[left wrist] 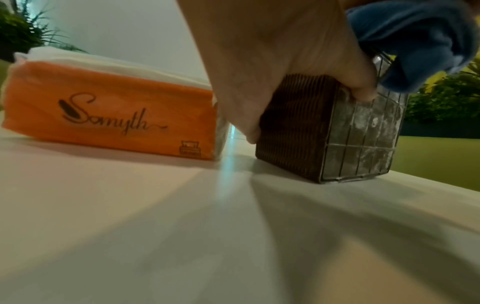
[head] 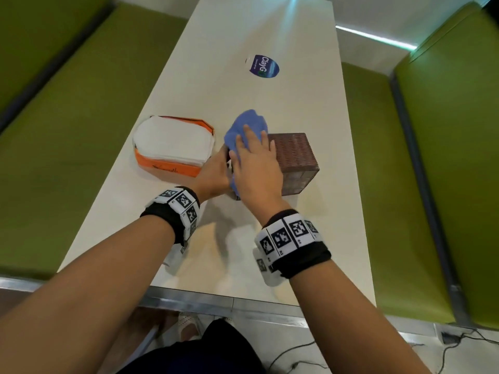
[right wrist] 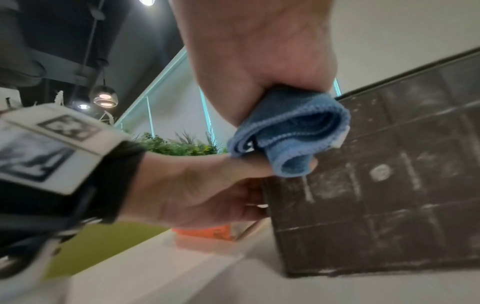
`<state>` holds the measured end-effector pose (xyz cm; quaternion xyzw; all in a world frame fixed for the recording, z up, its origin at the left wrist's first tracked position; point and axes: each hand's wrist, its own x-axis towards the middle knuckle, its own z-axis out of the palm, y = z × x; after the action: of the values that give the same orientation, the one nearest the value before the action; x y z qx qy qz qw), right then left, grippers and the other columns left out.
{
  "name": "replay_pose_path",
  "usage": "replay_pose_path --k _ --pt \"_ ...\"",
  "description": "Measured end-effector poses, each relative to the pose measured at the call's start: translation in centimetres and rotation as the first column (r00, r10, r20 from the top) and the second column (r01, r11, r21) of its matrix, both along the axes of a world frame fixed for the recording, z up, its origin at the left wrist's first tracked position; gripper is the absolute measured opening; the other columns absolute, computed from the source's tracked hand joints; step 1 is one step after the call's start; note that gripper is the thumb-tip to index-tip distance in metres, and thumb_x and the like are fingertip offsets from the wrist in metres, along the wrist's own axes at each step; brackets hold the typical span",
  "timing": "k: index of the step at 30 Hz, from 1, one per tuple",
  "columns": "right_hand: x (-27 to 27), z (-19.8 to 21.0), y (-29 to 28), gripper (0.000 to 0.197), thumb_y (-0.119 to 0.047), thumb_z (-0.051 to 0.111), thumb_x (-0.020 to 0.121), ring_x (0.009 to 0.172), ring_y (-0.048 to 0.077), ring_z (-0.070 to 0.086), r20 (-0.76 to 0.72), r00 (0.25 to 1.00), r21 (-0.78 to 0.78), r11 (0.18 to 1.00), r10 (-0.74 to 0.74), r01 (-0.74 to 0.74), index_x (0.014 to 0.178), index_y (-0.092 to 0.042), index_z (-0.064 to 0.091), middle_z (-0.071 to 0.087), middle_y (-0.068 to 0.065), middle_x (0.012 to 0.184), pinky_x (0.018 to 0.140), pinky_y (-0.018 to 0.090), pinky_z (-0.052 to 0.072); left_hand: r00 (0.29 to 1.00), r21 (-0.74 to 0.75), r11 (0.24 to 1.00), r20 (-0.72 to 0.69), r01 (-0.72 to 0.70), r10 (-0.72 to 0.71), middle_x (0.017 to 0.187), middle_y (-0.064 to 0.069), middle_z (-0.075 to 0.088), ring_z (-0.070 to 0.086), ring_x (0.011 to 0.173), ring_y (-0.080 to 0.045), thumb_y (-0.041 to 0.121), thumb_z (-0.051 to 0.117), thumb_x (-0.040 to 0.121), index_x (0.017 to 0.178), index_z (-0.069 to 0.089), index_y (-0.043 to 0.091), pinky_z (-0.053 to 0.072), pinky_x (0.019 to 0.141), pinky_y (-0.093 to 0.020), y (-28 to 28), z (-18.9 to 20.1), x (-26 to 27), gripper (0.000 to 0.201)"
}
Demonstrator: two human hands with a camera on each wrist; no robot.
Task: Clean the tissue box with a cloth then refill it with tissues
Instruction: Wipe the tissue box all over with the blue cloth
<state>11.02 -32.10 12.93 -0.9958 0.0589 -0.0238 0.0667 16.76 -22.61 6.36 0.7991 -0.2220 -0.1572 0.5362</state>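
Observation:
A brown ribbed tissue box (head: 295,155) stands on the white table (head: 270,252), its dusty gridded end (left wrist: 363,139) facing me. My left hand (head: 213,172) grips its left side, thumb on the end face (left wrist: 361,90). A blue cloth (head: 247,125) lies bunched on the box's top left edge. My right hand (head: 256,163) presses it down, fingers flat over it and thumb tucked round the fold (right wrist: 291,131). In the right wrist view the box (right wrist: 389,174) is right of the cloth, with the left hand (right wrist: 207,191) below. An open orange pack of white tissues (head: 172,147) lies just left.
A round blue sticker (head: 263,66) marks the table farther back. Green benches (head: 54,130) run along both sides of the table. The table's metal front edge (head: 216,300) is close to my body. Cables lie on the floor at lower right (head: 459,341).

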Motion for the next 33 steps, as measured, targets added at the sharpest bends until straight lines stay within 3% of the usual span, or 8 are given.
replay_pose_path --k 4,9,15,18,22,28,30,33 --pt "0.2 -0.1 -5.3 0.047 -0.027 0.033 0.103 0.149 0.018 0.012 0.008 0.995 -0.013 0.995 -0.096 0.096 0.149 -0.023 0.028 0.008 0.0 0.163 0.12 0.046 0.006 0.998 -0.008 0.999 -0.046 -0.036 0.035 0.131 0.003 0.059 0.057 0.119 -0.012 0.042 0.09 0.053 0.142 0.037 0.021 0.047 0.102 -0.032 0.3 -0.3 0.0 0.105" --pt "0.1 0.2 -8.5 0.044 -0.023 0.031 0.104 0.147 0.027 0.017 -0.026 0.934 -0.013 0.934 -0.357 0.357 0.148 -0.017 0.032 0.016 0.007 0.16 0.121 0.046 0.012 0.999 -0.006 1.0 -0.048 -0.013 0.013 0.132 0.002 0.057 0.055 0.121 -0.013 0.038 0.093 0.053 0.144 0.034 0.02 0.045 0.104 -0.032 0.1 -0.3 0.0 0.109" --pt "0.0 -0.2 -0.7 0.046 -0.029 0.032 0.103 0.148 0.027 0.016 0.009 0.999 0.006 1.0 0.031 -0.031 0.147 -0.019 0.034 0.019 0.001 0.16 0.12 0.044 0.006 1.0 -0.029 0.999 -0.006 -0.017 0.016 0.12 0.007 0.061 0.061 0.105 -0.009 0.041 0.074 0.068 0.133 0.042 0.022 0.052 0.092 -0.031 0.6 0.2 -0.3 0.075" --pt "-0.1 -0.4 -5.7 0.044 -0.027 0.033 0.103 0.148 0.019 0.019 0.054 0.992 0.076 0.991 -0.113 0.108 0.146 -0.019 0.035 0.017 0.0 0.161 0.12 0.045 0.004 0.999 -0.013 0.999 -0.029 -0.031 0.031 0.127 0.004 0.06 0.058 0.115 -0.01 0.05 0.085 0.047 0.139 0.04 0.02 0.046 0.098 -0.025 0.7 0.2 -0.4 0.106" --pt "0.0 -0.4 -8.0 0.045 -0.028 0.028 0.105 0.147 0.024 0.02 0.03 0.925 0.076 0.923 -0.38 0.377 0.148 -0.017 0.034 0.017 0.004 0.161 0.121 0.044 0.007 0.999 0.014 0.999 -0.002 -0.033 0.033 0.129 0.004 0.057 0.054 0.117 -0.01 0.033 0.093 0.055 0.142 0.037 0.018 0.042 0.097 -0.023 0.3 -0.1 -0.6 0.105" --pt "-0.5 -0.7 0.6 0.044 -0.027 0.035 0.102 0.144 0.031 0.027 0.044 0.997 0.003 0.998 0.056 -0.056 0.144 -0.015 0.041 0.026 0.004 0.159 0.119 0.047 0.007 0.996 0.01 0.996 0.013 -0.093 0.093 0.093 0.018 0.055 0.057 0.085 -0.004 0.013 0.069 0.086 0.133 0.043 0.011 0.039 0.065 0.001 0.4 -0.3 -0.7 0.053" --pt "-0.3 -0.4 -1.8 0.044 -0.026 0.034 0.103 0.147 0.023 0.022 0.035 0.999 0.006 1.0 0.023 -0.024 0.146 -0.02 0.037 0.02 0.0 0.161 0.119 0.047 0.003 0.997 0.002 0.998 0.018 -0.069 0.069 0.101 0.015 0.059 0.06 0.094 -0.01 0.017 0.082 0.073 0.13 0.044 0.015 0.04 0.071 -0.002 0.5 -0.2 -0.6 0.068" --pt "-0.1 -0.6 -7.8 0.043 -0.026 0.031 0.104 0.147 0.018 0.02 0.047 0.967 0.086 0.966 -0.249 0.245 0.146 -0.021 0.037 0.019 -0.001 0.161 0.12 0.048 0.003 0.999 0.013 0.999 0.014 -0.044 0.044 0.123 0.006 0.058 0.055 0.113 -0.009 0.03 0.093 0.056 0.139 0.039 0.017 0.041 0.09 -0.017 0.4 0.1 -0.9 0.099"
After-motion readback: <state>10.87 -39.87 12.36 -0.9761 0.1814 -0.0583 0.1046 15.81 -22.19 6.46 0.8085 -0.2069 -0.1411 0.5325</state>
